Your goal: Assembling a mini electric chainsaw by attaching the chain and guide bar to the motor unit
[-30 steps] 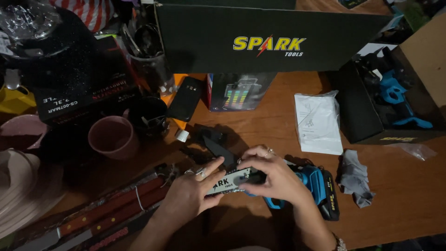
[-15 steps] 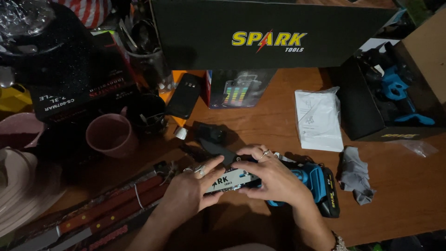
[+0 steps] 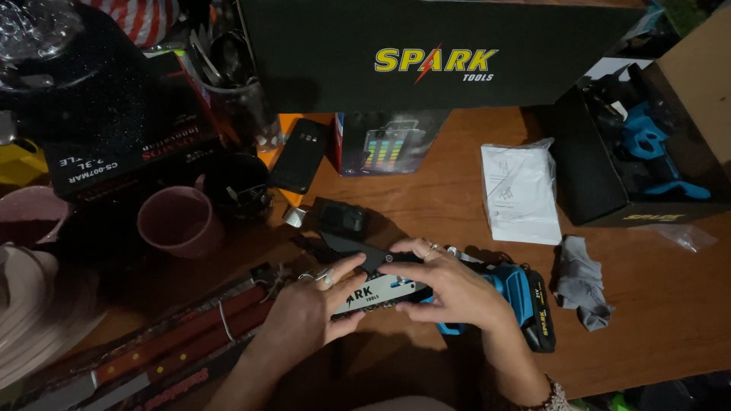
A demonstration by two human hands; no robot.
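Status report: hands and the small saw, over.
Left hand and right hand both gripping the silver guide bar of the blue cordless mini chainsaw. Grey rag lies beside it.

Dim light; brown wooden table (image 3: 426,205), cluttered w/ boxes.

The saw bar (image 3: 378,293) between the hands looks like smooth, pale metal with a dull sheen. The tool body (image 3: 518,293) behind it is glossy blue and black plastic. The table (image 3: 426,205) is smooth brown wood. The manual (image 3: 520,194) is white paper in a shiny clear plastic bag. The rag (image 3: 580,281) is soft, matt grey cloth. The mug (image 3: 179,222) looks matt pink.
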